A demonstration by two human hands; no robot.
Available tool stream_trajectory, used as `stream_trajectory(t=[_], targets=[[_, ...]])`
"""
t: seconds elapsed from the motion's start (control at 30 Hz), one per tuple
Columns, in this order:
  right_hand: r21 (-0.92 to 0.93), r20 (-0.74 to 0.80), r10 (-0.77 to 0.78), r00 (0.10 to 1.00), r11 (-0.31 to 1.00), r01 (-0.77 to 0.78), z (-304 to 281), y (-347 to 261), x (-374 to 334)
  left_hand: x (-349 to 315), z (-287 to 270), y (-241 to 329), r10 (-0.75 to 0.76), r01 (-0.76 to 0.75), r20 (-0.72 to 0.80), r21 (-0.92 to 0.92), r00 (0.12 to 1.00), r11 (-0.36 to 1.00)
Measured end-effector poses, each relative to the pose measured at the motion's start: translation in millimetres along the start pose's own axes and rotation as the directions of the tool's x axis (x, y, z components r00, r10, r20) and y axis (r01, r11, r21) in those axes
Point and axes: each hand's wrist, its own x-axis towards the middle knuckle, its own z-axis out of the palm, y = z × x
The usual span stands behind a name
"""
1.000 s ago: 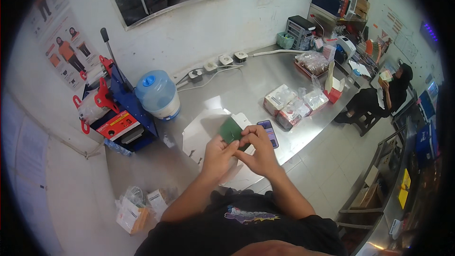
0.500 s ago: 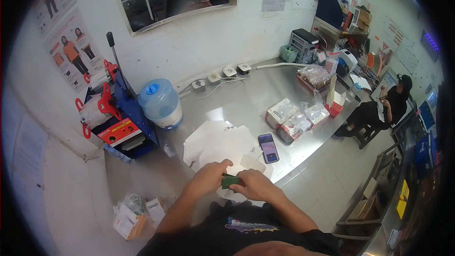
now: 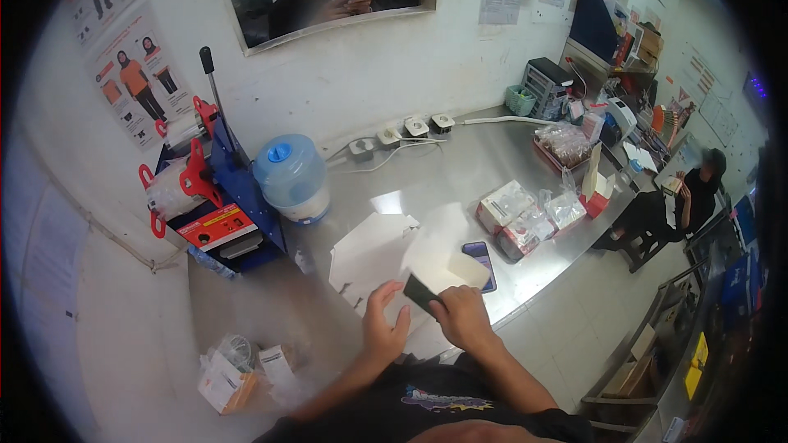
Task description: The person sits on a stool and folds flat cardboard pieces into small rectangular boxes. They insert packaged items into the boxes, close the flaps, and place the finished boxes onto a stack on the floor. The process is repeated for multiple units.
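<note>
My right hand point(image 3: 465, 317) is closed on a stiff dark green piece of cardboard point(image 3: 422, 294), thumb along its lower right edge. A cream cardboard flap point(image 3: 465, 269) stands just behind that hand; whether it belongs to the green piece I cannot tell. My left hand point(image 3: 386, 321) is held open beside the green cardboard, thumb and fingers apart, with nothing in it. Beneath and beyond both hands, flat white cardboard sheets point(image 3: 371, 250) lie spread on the steel table point(image 3: 410, 172). A phone point(image 3: 489, 261) rests to their right, partly covered by the cream flap.
On the left stand a blue and red lever sealing machine point(image 3: 222, 226) and a blue-lidded water jug point(image 3: 291, 180). Plastic-wrapped boxes point(image 3: 525, 226) sit right of the sheets. Bagged packets point(image 3: 226, 381) lie at lower left. Another person point(image 3: 702, 189) sits at the far right.
My left hand has let go of the green cardboard and opened. My right hand has lifted and tilted it, and the cream flap now overlaps the phone. The view has shifted slightly.
</note>
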Motion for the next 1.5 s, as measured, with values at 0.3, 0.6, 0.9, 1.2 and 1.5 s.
stream_trajectory(t=[0.3,0.6,0.9,1.2,1.5], targets=[[0.149,0.046,-0.132,0.990,0.981,0.124,-9.0,22.5,9.0,23.2,21.1,-15.6,-0.611,0.722,0.413,-0.538,0.675,0.434],[0.229,-0.236,-0.041,0.971,0.969,0.097,13.4,50.1,46.9,56.6,50.2,-6.1,-0.634,0.519,0.069,-0.647,0.770,0.559],[0.354,0.099,-0.344,0.934,0.889,0.290,-16.0,72.4,93.0,90.9,60.0,-1.5,-0.534,0.475,-0.018,-0.432,0.845,0.766],[0.914,0.212,0.208,0.955,0.304,-0.269,-70.2,183.5,93.0,50.6,40.5,-19.6,-0.585,0.743,0.540,-0.647,0.605,0.171],[0.856,0.414,0.384,0.825,0.143,-0.496,-12.8,195.9,30.6,-12.9,24.7,-65.6,-0.871,0.800,0.240,-0.549,0.430,0.244]])
